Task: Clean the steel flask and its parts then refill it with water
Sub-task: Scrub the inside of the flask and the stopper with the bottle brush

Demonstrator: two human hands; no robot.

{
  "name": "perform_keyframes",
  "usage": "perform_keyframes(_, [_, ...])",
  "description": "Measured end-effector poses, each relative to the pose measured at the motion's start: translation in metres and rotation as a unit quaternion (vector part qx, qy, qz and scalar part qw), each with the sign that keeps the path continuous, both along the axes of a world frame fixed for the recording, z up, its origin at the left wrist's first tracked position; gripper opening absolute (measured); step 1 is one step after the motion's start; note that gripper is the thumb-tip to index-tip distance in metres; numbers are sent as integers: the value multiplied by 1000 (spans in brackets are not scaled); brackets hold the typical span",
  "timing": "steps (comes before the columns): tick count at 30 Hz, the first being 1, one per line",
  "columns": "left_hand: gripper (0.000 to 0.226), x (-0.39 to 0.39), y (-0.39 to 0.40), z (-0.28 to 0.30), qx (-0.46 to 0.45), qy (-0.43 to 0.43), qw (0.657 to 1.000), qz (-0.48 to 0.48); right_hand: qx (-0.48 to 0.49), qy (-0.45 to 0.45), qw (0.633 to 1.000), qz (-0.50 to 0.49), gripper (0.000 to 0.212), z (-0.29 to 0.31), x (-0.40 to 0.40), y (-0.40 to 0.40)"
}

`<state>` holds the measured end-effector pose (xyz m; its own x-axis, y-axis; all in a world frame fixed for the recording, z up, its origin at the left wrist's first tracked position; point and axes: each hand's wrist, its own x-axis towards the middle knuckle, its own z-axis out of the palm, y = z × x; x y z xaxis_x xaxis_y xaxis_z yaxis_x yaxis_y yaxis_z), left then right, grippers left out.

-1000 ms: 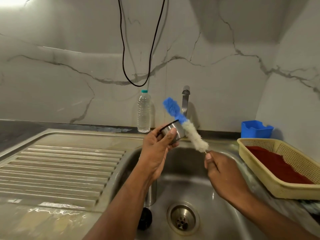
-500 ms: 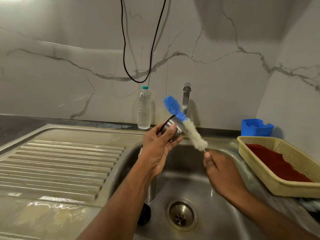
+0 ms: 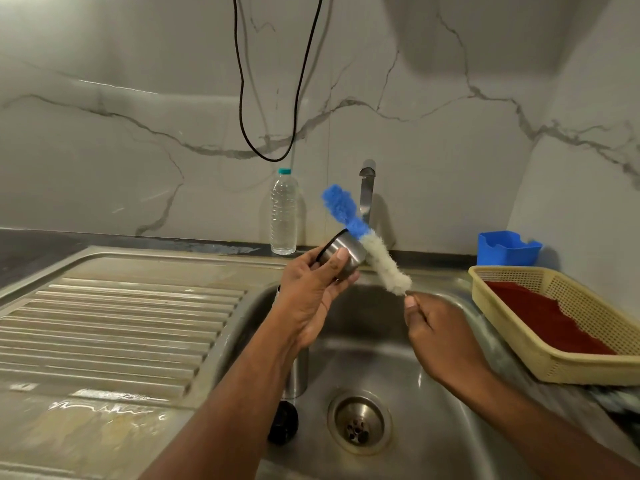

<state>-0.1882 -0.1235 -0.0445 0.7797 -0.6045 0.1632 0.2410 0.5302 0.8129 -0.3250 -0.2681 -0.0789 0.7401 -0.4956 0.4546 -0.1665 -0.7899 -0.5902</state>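
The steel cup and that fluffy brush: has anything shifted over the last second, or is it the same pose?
Hardly anything. The left hand keeps gripping the steel cup, and the right hand keeps pinching the brush by its handle, bristles lying against the cup's far side. Cup and brush sit in the same pose, tilted the same way, above the sink. The plastic bottle and yellow basket stayed put.

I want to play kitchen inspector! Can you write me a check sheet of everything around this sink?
Surface: steel sink, ribbed drainboard, wet.
Job's things: steel cup lid held by left hand; bottle brush pinched by right hand; steel flask standing in the sink; black part beside it.
Clutter: water bottle, blue tub, yellow basket.
Grippers: both holding.
Cables: black cable looping down.
Surroundings: marble wall, tap.
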Motion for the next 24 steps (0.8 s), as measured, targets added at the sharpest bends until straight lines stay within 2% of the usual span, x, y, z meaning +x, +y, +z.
perform_keyframes(4, [41, -1, -1, 2, -24, 25, 999, -9, -52, -33, 998, 23, 31, 0, 0, 1])
perform_keyframes(8, [22, -1, -3, 1, -18, 53, 998, -29, 5, 20, 1000, 8, 37, -2, 2, 2])
perform_keyframes(12, [25, -4, -2, 5, -63, 75, 994, -45, -38, -26, 998, 36, 33, -3, 1, 9])
perform_keyframes(16, [22, -7, -5, 4, -58, 63, 995, -41, 7, 5, 1000, 22, 37, -5, 3, 10])
perform_keyframes(19, [31, -5, -8, 4, -55, 44, 997, -22, -21, -53, 997, 47, 35, -5, 2, 13])
perform_keyframes(24, [37, -1, -10, -2, -41, 61, 997, -17, 49, 7, 998, 32, 39, -7, 4, 12])
